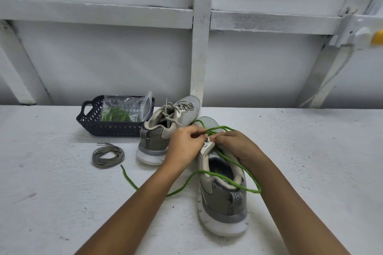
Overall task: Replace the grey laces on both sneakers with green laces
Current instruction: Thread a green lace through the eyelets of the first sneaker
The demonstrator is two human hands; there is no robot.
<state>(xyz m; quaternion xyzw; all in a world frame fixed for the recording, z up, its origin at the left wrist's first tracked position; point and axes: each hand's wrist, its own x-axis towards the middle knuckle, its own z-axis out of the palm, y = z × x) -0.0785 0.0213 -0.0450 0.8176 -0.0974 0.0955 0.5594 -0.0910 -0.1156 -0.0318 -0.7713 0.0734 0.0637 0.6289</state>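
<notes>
Near grey mesh sneaker (224,209) on white table (62,192); left hand (185,144), right hand (235,145) both pinching green cord lace (127,178) at tongue; coiled grey lace (103,164) far left.

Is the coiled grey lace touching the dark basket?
Apart. The head view shows a strip of bare table between the coiled grey lace and the dark basket.

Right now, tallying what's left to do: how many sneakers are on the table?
2: far sneaker beside the basket, grey-laced; near sneaker, green lace draped over it. None seems hidden.
</notes>
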